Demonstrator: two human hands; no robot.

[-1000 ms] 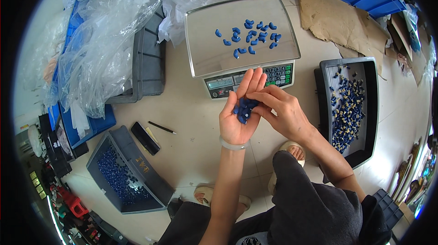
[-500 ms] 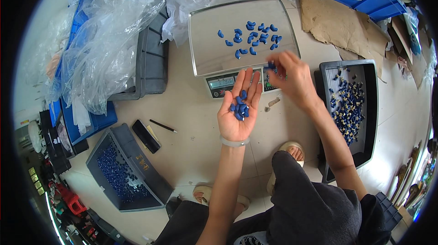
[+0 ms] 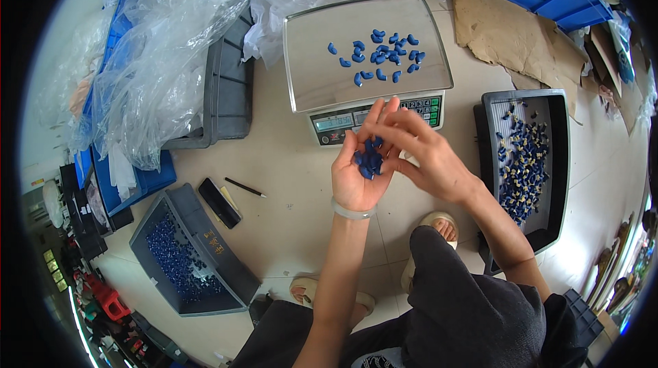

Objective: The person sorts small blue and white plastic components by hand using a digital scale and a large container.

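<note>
Several small curved blue plastic pieces (image 3: 369, 163) rest in the cupped palm of my left hand (image 3: 351, 183), which is turned up in front of the scale. Over that palm reaches my right hand (image 3: 428, 162), its thumb and fingers apart beside the pieces; no piece shows in its grasp. Beyond both hands stands a digital weighing scale (image 3: 325, 138) with a display and keypad. Many more of the blue pieces (image 3: 381, 56) are scattered across its steel pan (image 3: 308, 46).
On the right sits a black tray (image 3: 558, 162) of blue and cream pieces. At lower left is a grey bin (image 3: 236, 279) of small blue parts, near a dark case (image 3: 219, 203) and a pen (image 3: 245, 187). Plastic sheeting (image 3: 164, 59) covers crates; cardboard (image 3: 507, 29) lies behind.
My right hand has moved from the scale's front edge, where it held a blue piece, back toward me to my left palm. More pieces lie on the pan's middle.
</note>
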